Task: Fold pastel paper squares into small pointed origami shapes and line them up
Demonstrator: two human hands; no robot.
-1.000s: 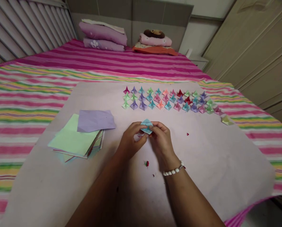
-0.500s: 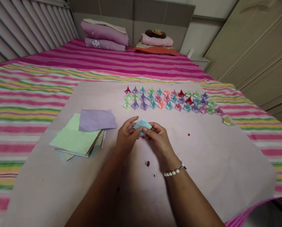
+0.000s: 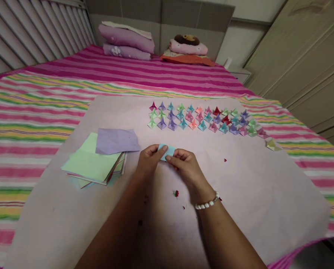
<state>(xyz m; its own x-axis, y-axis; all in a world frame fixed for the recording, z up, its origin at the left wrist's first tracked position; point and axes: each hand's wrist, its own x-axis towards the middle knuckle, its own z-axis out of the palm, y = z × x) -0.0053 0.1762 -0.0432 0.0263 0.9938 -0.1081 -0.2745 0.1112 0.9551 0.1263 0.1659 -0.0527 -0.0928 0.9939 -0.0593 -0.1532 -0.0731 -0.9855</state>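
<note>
A small folded piece of light blue paper (image 3: 169, 150) is pinched between both my hands, above the pale sheet. My left hand (image 3: 150, 158) grips its left side, thumb on the front. On the right side, my right hand (image 3: 185, 161) holds its lower corner between thumb and curled fingers. The paper shows a roughly rectangular face; its back and my fingertips behind it are hidden. Beyond my hands stand several rows of small folded paper boats (image 3: 202, 125) in many colours. To the left lie a purple paper sheet (image 3: 118, 141) and a stack of green paper (image 3: 90, 164).
A large pale sheet (image 3: 256, 194) covers the striped bed (image 3: 309, 149). Tiny red scraps (image 3: 176, 193) lie near my wrists. At the headboard are folded purple bedding (image 3: 127, 41) and a pink bundle (image 3: 188, 47). A white-beaded bracelet (image 3: 207, 205) circles my right wrist.
The blue paper has turned from a pointed, diamond-like shape to a rectangular face. My left fingers have curled in, and the thumb now presses its front. The view has shifted slightly.
</note>
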